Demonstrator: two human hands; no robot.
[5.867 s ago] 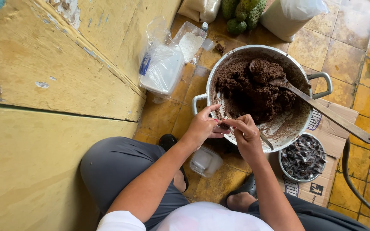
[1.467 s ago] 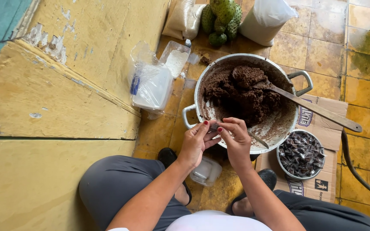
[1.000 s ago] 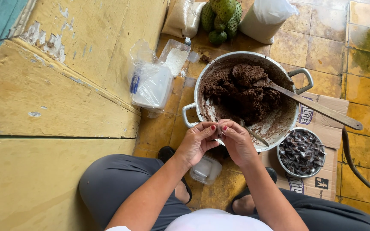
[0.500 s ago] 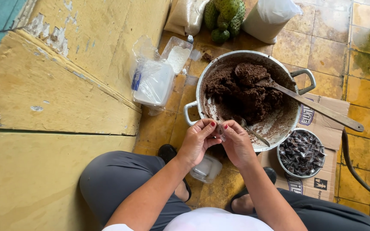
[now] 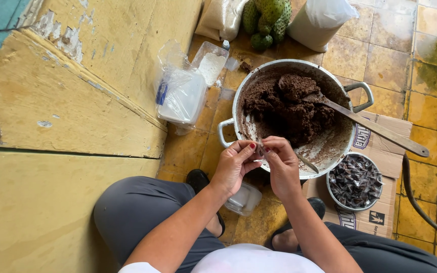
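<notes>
My left hand (image 5: 236, 164) and my right hand (image 5: 281, 163) meet over the near rim of a big metal pot (image 5: 238, 101), pinching a small clear wrapper (image 5: 260, 150) between the fingertips. What the wrapper holds is too small to tell. The pot holds a dark brown paste (image 5: 289, 108) with a long wooden spoon (image 5: 375, 127) stuck in it. A thin metal utensil (image 5: 307, 163) leans inside the pot by my right hand.
A small metal bowl (image 5: 356, 181) of dark wrapped pieces sits on flattened cardboard (image 5: 380, 151) at the right. A clear plastic tub (image 5: 244, 198) lies under my hands, stacked clear containers (image 5: 182, 96) in a bag at the left. Sacks (image 5: 324, 17) and green fruit (image 5: 266, 17) stand behind.
Both hands stay at the pot's near rim, fingers shifting slightly as they work the small wrapper. The view has tilted a little; the pot and spoon have not moved.
</notes>
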